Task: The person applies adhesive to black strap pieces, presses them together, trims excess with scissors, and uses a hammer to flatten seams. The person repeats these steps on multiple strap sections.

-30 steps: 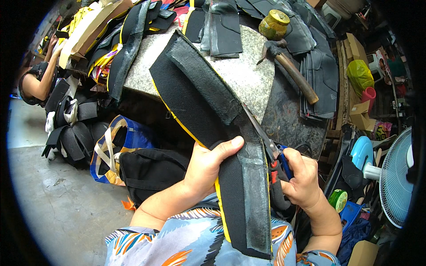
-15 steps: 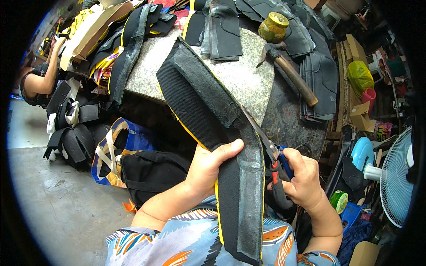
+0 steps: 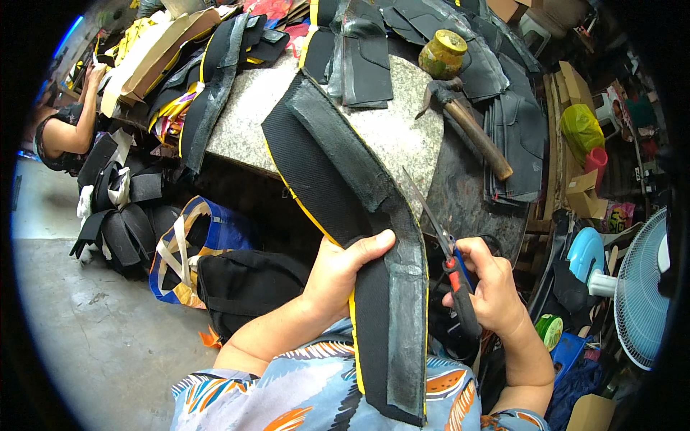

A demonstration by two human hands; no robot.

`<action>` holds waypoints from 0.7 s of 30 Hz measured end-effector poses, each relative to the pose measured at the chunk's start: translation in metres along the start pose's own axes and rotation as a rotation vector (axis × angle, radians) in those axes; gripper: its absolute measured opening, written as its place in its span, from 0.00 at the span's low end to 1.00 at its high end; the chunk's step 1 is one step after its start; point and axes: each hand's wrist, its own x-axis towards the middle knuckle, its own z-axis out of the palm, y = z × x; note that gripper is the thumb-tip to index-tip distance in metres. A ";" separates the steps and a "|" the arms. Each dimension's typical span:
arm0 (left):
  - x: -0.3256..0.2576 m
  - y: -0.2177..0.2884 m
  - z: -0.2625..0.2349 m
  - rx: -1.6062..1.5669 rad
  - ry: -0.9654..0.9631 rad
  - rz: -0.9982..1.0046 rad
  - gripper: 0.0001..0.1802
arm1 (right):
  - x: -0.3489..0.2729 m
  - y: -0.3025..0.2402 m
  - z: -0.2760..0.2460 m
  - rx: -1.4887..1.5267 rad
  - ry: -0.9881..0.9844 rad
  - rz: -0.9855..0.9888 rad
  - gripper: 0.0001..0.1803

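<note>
My left hand [image 3: 338, 276] grips a long curved black fabric piece [image 3: 316, 154] around its middle, thumb on top. Yellow edging runs down the piece's left side, and dark, shiny strips lie on its face. My right hand [image 3: 489, 284] is closed on the handles of a pair of scissors [image 3: 447, 248] with red, blue and black grips. Their blades point up and to the left, just right of the piece's right edge and apart from it. The lower end of the piece lies against my patterned shirt.
A hammer [image 3: 474, 133] and a yellow-stained jar [image 3: 442, 54] rest on the worktable [image 3: 248, 118] beside stacked black pieces [image 3: 365, 68]. Left are a blue bag [image 3: 226, 219] and a black bag [image 3: 248, 284]; right, a fan [image 3: 640, 287]. Another person's arm [image 3: 83, 118] shows far left.
The scissors have moved off the piece's right edge, and their blades now stand clear of it. My left hand keeps its hold in nearly the same place.
</note>
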 end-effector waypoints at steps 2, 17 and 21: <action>0.000 0.000 0.000 0.011 -0.008 0.003 0.13 | 0.000 -0.001 0.001 -0.047 0.013 -0.032 0.35; 0.021 0.002 -0.028 0.042 -0.136 0.071 0.26 | 0.034 0.005 -0.023 -0.211 0.175 0.000 0.28; 0.047 0.007 -0.052 -0.522 -0.527 -0.107 0.32 | 0.068 0.032 -0.063 -0.287 0.337 0.084 0.23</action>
